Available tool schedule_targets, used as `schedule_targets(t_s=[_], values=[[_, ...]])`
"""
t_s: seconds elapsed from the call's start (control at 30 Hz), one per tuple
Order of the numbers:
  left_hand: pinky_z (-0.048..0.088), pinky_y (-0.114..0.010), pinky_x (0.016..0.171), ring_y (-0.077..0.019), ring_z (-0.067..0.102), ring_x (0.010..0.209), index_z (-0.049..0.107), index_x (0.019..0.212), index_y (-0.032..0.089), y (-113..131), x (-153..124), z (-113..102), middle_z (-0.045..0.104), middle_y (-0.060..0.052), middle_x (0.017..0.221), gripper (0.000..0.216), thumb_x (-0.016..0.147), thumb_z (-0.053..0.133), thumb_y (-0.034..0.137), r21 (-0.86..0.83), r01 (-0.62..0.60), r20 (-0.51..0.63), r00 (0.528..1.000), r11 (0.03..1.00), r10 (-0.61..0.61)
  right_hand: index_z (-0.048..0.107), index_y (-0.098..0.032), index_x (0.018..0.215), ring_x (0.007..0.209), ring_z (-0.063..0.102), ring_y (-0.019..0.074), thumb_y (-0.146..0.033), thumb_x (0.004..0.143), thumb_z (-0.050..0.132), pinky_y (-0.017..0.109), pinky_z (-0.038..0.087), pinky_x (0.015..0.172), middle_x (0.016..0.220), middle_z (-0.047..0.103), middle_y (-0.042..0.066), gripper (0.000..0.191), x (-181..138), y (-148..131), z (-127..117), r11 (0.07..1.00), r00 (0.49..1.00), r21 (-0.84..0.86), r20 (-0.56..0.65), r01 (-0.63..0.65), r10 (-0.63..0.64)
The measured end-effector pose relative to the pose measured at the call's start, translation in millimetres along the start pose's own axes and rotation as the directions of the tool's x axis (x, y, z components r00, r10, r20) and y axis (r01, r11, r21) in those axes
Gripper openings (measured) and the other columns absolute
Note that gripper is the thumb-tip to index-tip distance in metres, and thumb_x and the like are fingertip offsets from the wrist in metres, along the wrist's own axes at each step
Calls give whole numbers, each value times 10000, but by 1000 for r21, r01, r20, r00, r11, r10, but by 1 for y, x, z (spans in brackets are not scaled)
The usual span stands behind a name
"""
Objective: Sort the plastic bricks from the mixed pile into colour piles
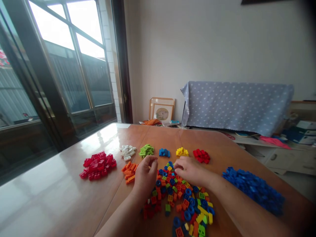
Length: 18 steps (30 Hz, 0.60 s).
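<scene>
My left hand (146, 172) is over the left edge of a mixed pile of toy building bricks (181, 194), its fingers curled into a pinch; whatever they may hold is hidden. Right of it, my right hand (189, 169) hovers at the far side of the same pile, fingers bent together, and I cannot make out what is between them. Orange bricks (129, 171) lie just left of my left hand. Beyond the hands sit small heaps of lime green bricks (146, 150), blue bricks (164, 152), yellow bricks (182, 151) and red bricks (201, 155).
White bricks (127, 152) and a larger crimson brick heap (98, 165) lie to the left on the wooden table (81, 204). A big blue brick heap (254, 189) is at the right, beyond my right forearm. Behind stand a framed picture (161, 112) and a cloth-covered object (237, 107).
</scene>
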<state>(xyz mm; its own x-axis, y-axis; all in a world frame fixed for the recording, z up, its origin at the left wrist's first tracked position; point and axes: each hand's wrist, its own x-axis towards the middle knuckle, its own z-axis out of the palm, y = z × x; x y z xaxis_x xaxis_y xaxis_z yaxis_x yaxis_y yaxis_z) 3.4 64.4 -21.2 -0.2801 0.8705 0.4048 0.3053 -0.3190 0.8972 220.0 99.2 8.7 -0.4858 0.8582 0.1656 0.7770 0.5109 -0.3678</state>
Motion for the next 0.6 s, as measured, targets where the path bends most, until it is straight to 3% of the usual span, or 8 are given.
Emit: schedule_targets(t_s=[0.13, 0.3, 0.47, 0.6], values=[[438, -273, 687, -182, 600, 714, 711, 886, 209, -2, -3, 2, 694, -21, 785, 197, 840, 613, 374, 1, 26, 32, 999, 1000, -26, 720, -259, 929, 941, 580, 228, -274, 824, 603, 302, 363, 774, 952, 664, 49, 158, -19, -29, 11, 990, 995, -121, 81, 75, -66], [422, -280, 671, -190, 601, 696, 734, 875, 231, -2, -7, 1, 702, -29, 764, 174, 819, 614, 343, 70, 21, 97, 995, 997, -28, 708, -267, 907, 952, 561, 228, -194, 774, 601, 304, 360, 782, 964, 640, 38, 185, -41, -22, 8, 989, 992, -116, 101, 88, -76], [402, -321, 757, -243, 615, 865, 751, 860, 257, 7, -15, -1, 728, -58, 873, 163, 797, 602, 241, 336, -198, 348, 935, 921, 74, 704, -251, 817, 843, 582, 189, -174, 772, 564, 274, 369, 743, 896, 640, 21, 166, -49, -6, -3, 998, 996, -54, 82, -25, 29], [384, -359, 822, -276, 576, 984, 746, 919, 285, 14, -19, -2, 706, -71, 995, 225, 796, 569, 220, 514, -334, 505, 862, 790, 36, 720, -250, 849, 798, 591, 177, -208, 813, 538, 257, 359, 708, 851, 654, 16, 190, -44, -2, -5, 978, 980, -59, -32, -200, 198]])
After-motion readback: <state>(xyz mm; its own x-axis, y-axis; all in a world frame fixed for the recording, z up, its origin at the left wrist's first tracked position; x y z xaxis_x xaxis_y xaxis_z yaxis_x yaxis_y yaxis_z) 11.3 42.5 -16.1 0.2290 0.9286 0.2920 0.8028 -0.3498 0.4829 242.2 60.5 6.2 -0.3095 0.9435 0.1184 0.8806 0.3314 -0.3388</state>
